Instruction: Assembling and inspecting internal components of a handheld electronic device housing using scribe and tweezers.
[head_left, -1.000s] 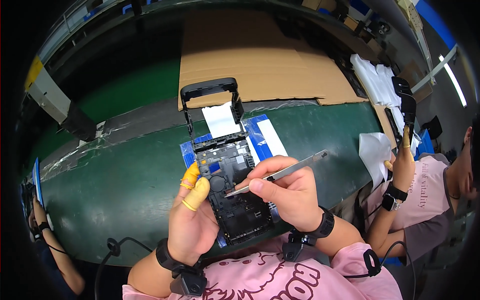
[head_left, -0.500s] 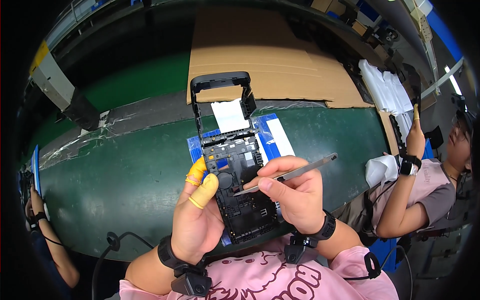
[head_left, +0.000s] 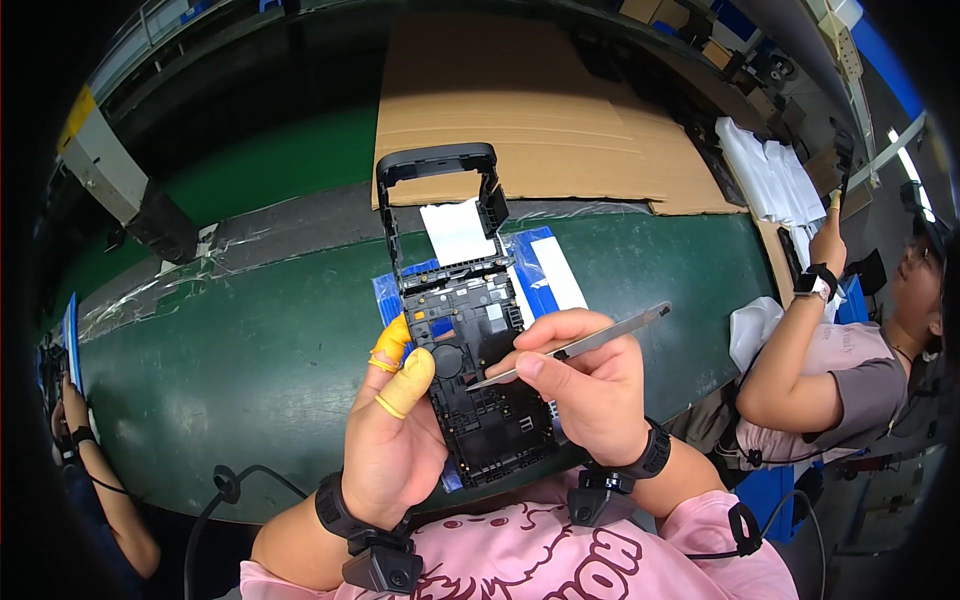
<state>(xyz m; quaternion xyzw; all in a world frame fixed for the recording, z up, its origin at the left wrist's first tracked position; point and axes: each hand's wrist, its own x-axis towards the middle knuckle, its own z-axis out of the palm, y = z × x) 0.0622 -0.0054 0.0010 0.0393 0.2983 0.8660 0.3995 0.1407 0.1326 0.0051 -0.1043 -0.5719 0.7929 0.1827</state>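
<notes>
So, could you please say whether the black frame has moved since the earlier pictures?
No: against the cardboard, the black frame shows no clear shift either way.

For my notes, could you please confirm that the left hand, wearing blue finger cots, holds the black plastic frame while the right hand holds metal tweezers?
Not quite: the head view shows yellow, not blue, finger cots; the left hand indeed holds the black plastic frame and the right hand metal tweezers.
</notes>
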